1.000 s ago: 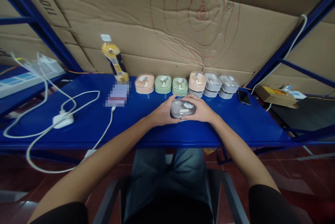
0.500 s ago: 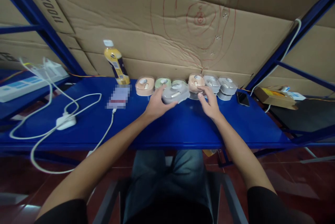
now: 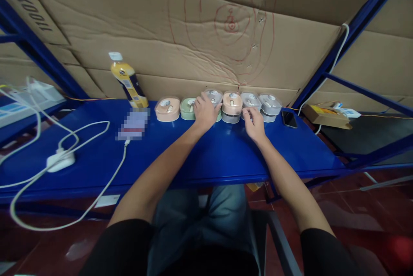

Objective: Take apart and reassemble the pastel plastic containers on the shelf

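Note:
A row of small rounded cases stands along the back of the blue shelf: a peach case, a green case, a peach case stacked on a grey one, and two stacks of grey cases. My left hand grips a grey case, which sits on top of a second green case mostly hidden under the hand. My right hand holds nothing; its stretched fingers touch the front of a grey stack.
A yellow bottle stands at the back left beside a blurred flat item. White cables and an adapter lie on the left. A dark phone and a cardboard box are on the right. Cardboard sheets form the back wall.
My left hand carried the grey case from the shelf's front to the back row, onto the green case. My right hand let go of it and reached to the grey stacks.

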`<state>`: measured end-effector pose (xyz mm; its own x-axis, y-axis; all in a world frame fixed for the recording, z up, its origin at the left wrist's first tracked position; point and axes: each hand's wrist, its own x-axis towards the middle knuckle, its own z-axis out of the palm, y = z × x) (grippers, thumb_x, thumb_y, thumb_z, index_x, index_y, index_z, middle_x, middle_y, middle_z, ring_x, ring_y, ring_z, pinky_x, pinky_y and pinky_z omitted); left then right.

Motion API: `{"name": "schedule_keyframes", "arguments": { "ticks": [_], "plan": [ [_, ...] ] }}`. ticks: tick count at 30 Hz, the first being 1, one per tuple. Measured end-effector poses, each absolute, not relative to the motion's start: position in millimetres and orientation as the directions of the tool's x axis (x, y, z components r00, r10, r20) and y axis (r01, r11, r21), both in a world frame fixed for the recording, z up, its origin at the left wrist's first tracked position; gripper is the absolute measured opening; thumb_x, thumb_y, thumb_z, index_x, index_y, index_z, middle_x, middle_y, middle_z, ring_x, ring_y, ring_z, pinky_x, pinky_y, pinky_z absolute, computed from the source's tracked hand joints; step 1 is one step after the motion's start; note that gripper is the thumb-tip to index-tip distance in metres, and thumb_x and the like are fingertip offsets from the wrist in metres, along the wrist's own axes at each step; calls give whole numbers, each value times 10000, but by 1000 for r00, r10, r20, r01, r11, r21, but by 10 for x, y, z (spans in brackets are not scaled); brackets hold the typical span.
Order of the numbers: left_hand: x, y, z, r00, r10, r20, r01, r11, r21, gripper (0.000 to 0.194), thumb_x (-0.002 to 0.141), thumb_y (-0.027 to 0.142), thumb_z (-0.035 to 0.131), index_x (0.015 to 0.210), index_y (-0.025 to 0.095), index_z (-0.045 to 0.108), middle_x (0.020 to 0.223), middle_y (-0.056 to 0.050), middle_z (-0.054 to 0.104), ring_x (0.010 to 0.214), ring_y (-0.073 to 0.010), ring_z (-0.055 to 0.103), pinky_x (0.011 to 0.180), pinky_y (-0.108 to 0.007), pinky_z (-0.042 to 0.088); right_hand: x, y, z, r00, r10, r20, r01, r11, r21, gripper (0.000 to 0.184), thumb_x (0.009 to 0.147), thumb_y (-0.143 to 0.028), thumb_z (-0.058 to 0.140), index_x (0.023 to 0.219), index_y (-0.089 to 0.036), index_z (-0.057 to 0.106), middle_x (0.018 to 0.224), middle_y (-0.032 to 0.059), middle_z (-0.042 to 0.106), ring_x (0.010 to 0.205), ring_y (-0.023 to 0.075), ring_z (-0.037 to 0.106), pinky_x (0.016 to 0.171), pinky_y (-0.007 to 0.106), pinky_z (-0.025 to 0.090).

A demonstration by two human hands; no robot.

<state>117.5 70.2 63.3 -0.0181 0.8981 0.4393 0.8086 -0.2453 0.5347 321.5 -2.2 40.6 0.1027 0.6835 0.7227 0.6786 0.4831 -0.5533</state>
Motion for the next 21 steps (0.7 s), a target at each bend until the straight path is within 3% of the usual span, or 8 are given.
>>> {"name": "schedule_keyframes", "arguments": {
  "ticks": [3, 6, 9, 14, 18, 21],
  "plan": [
    [1019, 655, 681, 14, 883, 469, 809, -286, 514, 826, 1096, 479, 511, 1666, -69, 272, 1532, -409, 555, 1492, -519, 528, 1246, -650, 397, 3237, -8, 403, 102, 696, 711, 676, 475, -562, 602, 1099, -736, 436, 993, -234, 751, 1012, 111, 755, 925, 279, 704, 842, 446, 608],
    [667, 623, 790, -4, 853, 522, 825, -292, 484, 733, 1118, 459, 445, 1662, -17, 324, 1542, -367, 571, 1505, -509, 525, 1266, -642, 379, 3224, -19, 415, 95, 693, 715, 669, 487, -561, 576, 1102, -709, 451, 983, -233, 752, 1000, 109, 746, 916, 277, 701, 839, 444, 601],
    [263, 649, 856, -133, 845, 518, 896, -121, 427, 777, 1030, 433, 594, 1639, 9, 363, 1571, -366, 533, 1511, -537, 487, 1255, -675, 381, 3209, -44, 444, 94, 685, 722, 662, 499, -559, 532, 1106, -668, 472, 978, -236, 755, 997, 104, 745, 905, 268, 697, 827, 432, 591],
    [-138, 834, 725, -350, 869, 350, 910, 227, 346, 923, 900, 524, 745, 1581, -15, 431, 1608, -416, 477, 1502, -554, 488, 1210, -679, 418, 3204, -64, 476, 102, 687, 720, 667, 490, -561, 517, 1100, -656, 483, 963, -238, 755, 987, 99, 748, 896, 259, 689, 763, 395, 567],
    [-225, 930, 581, -337, 913, 231, 911, 254, 325, 910, 873, 526, 774, 1556, 5, 472, 1566, -403, 525, 1443, -533, 568, 1157, -610, 496, 3214, -52, 467, 93, 715, 693, 668, 472, -576, 553, 1095, -684, 472, 954, -233, 760, 1003, 104, 758, 893, 261, 697, 773, 400, 571],
    [-272, 878, 597, -293, 930, 223, 921, 213, 326, 859, 862, 472, 780, 1527, 9, 496, 1544, -396, 538, 1417, -521, 593, 1150, -570, 513, 3226, -38, 454, 86, 723, 685, 665, 471, -580, 543, 1095, -667, 474, 946, -229, 757, 1002, 105, 760, 898, 268, 707, 798, 421, 577]
  ]
}}
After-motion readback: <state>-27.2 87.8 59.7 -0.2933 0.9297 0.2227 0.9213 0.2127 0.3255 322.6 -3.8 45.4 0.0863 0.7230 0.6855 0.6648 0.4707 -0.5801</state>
